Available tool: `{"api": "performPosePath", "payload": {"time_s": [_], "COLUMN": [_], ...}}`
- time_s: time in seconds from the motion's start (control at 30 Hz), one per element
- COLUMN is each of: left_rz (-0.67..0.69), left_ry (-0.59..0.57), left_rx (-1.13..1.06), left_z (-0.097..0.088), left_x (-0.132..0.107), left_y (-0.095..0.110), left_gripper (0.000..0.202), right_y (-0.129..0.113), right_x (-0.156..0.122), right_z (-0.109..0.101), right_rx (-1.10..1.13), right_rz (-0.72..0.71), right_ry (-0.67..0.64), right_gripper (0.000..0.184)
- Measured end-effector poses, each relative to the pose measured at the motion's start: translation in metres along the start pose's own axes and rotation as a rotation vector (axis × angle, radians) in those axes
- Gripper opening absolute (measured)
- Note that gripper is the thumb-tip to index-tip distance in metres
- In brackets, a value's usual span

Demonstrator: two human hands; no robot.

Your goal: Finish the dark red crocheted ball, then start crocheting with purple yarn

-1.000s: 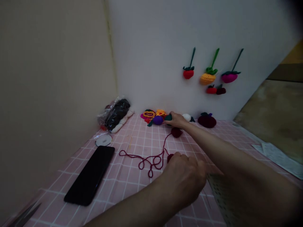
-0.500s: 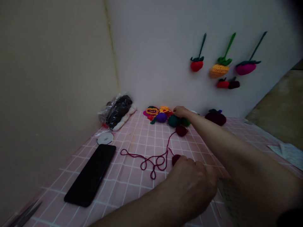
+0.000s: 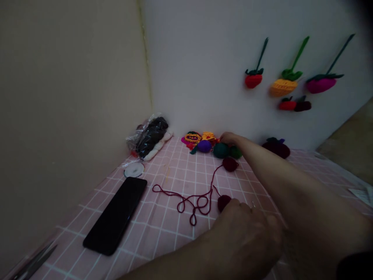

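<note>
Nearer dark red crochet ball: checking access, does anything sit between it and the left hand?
Nothing visible does: the left hand lies right beside the nearer dark red crochet ball, its red yarn trailing leftward.

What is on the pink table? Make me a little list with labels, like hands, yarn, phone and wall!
table: pink checked cloth
left hand: close to the camera, fingers curled, touching a small dark red crochet piece
yarn: dark red strand lies in loops and runs up to a dark red ball
right hand: far out, at the colourful crochet heap, next to a dark green ball
phone: black, lying flat on the left
bag: plastic bag in the corner
wall: crochet fruits hanging
</note>
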State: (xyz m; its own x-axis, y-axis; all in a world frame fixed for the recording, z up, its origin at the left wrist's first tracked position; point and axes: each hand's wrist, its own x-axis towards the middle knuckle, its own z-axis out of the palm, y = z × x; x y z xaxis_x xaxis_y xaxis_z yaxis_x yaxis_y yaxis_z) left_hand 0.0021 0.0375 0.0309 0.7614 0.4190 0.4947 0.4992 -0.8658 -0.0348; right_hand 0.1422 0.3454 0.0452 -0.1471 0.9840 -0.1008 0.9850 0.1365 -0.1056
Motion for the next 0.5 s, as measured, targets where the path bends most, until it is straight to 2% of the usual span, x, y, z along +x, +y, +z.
{"api": "performPosePath", "payload": {"time_s": [0.1, 0.23, 0.37, 0.5], "left_rz": [0.003, 0.001, 0.005, 0.012], "left_ry": [0.014, 0.035, 0.018, -0.036], "left_rx": [0.007, 0.010, 0.003, -0.039], "left_z": [0.003, 0.006, 0.005, 0.002], "left_x": [-0.001, -0.001, -0.001, 0.000], "left_y": [0.001, 0.002, 0.002, 0.003], "left_gripper": [0.003, 0.002, 0.002, 0.004], "right_y": [-0.001, 0.000, 0.006, 0.020], "right_x": [0.001, 0.002, 0.001, -0.006], "right_z": [0.000, 0.001, -0.003, -0.017], "right_rx": [0.008, 0.054, 0.144, 0.291], "right_rz": [0.081, 0.144, 0.185, 0.206], "right_ry": [-0.093, -0.118, -0.056, 0.066], "right_gripper": [0.033, 0.033, 0.033, 0.032]}}
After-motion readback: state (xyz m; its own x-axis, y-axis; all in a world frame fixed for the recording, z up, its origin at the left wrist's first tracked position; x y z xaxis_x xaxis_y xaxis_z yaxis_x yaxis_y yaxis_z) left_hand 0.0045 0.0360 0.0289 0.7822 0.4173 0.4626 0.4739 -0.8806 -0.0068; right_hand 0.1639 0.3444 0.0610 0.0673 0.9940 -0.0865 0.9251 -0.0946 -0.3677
